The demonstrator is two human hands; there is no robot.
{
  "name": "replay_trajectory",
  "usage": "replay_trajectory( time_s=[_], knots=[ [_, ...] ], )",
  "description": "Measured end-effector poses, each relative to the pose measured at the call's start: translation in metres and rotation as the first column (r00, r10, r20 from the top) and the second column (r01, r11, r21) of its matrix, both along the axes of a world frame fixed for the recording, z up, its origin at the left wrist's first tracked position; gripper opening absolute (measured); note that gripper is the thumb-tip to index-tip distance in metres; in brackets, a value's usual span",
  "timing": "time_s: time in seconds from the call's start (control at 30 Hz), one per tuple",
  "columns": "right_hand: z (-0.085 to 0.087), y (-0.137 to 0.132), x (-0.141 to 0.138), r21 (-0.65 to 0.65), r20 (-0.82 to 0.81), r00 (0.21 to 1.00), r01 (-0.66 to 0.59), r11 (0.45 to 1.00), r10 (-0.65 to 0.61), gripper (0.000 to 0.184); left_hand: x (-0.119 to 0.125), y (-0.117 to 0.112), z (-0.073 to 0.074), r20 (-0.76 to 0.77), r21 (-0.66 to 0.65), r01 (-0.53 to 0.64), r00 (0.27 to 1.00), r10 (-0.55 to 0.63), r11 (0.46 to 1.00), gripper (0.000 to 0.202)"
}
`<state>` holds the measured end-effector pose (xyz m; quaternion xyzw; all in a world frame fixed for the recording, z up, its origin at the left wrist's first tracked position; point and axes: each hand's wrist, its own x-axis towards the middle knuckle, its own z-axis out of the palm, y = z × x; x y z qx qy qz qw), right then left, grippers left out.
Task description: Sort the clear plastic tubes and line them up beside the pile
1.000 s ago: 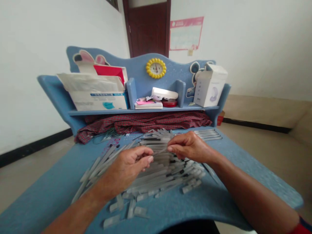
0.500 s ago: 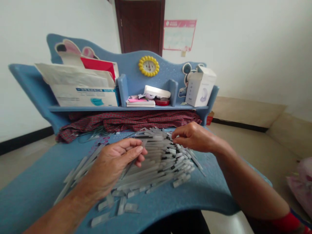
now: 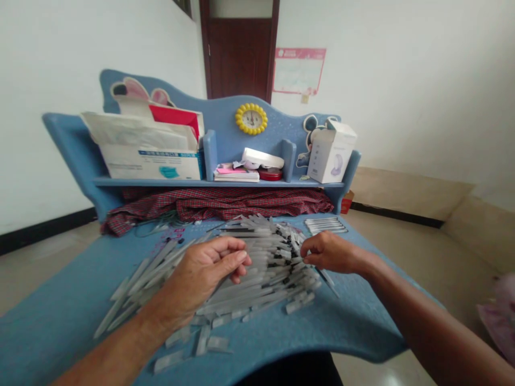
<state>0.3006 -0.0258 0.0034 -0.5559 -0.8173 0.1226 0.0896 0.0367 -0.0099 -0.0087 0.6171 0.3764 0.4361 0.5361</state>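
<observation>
My left hand (image 3: 215,268) is closed in a pinch above the left side of a large pile of slim translucent pen-like tubes (image 3: 257,276). Part of a thin greyish stick shows faintly below its fingers; the rest is hidden. At the pile's right edge, the thumb and fingers of my right hand (image 3: 332,252) are pressed together, and whatever they hold, if anything, is hidden. Black parts show among the tubes between my hands. Short flat translucent pieces (image 3: 203,339) lie near the front edge. Behind my right hand rests a neat row of slim tubes (image 3: 325,225).
More long tubes (image 3: 139,284) lie left of the pile, partly behind my left forearm. A checked cloth (image 3: 225,203) is bunched beneath the blue shelf (image 3: 161,183). The shelf carries a mask box (image 3: 161,165), papers and a white carton (image 3: 332,153). The blue tabletop (image 3: 52,321) curves inward at the front.
My right hand has moved down and slightly right, uncovering the row of tubes behind it. My left hand has shifted slightly right and down. The whole view has tilted upward a little.
</observation>
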Motion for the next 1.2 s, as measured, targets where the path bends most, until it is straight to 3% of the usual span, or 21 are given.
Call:
replay_trajectory(
  time_s=[0.23, 0.5, 0.7, 1.2],
  knots=[
    [-0.011, 0.016, -0.019, 0.107, 0.028, 0.998, -0.053, 0.993, 0.050, 0.018, -0.003, 0.001, -0.004, -0.029, 0.015, 0.008, 1.000, -0.008, 1.000, 0.020],
    [-0.022, 0.025, -0.035, 0.186, 0.207, 0.969, -0.171, 0.967, 0.131, 0.021, -0.003, 0.003, -0.004, -0.128, 0.018, 0.022, 0.992, -0.019, 1.000, 0.020],
    [-0.024, 0.029, -0.029, 0.233, 0.061, 0.985, -0.174, 0.957, 0.164, 0.022, -0.005, 0.001, -0.002, -0.228, 0.037, 0.056, 0.973, -0.046, 0.998, 0.021],
    [-0.015, 0.027, -0.037, 0.162, 0.325, 0.929, -0.238, 0.958, 0.176, 0.022, -0.004, 0.000, -0.002, -0.348, 0.068, 0.113, 0.934, -0.082, 0.991, 0.017]
  ],
)
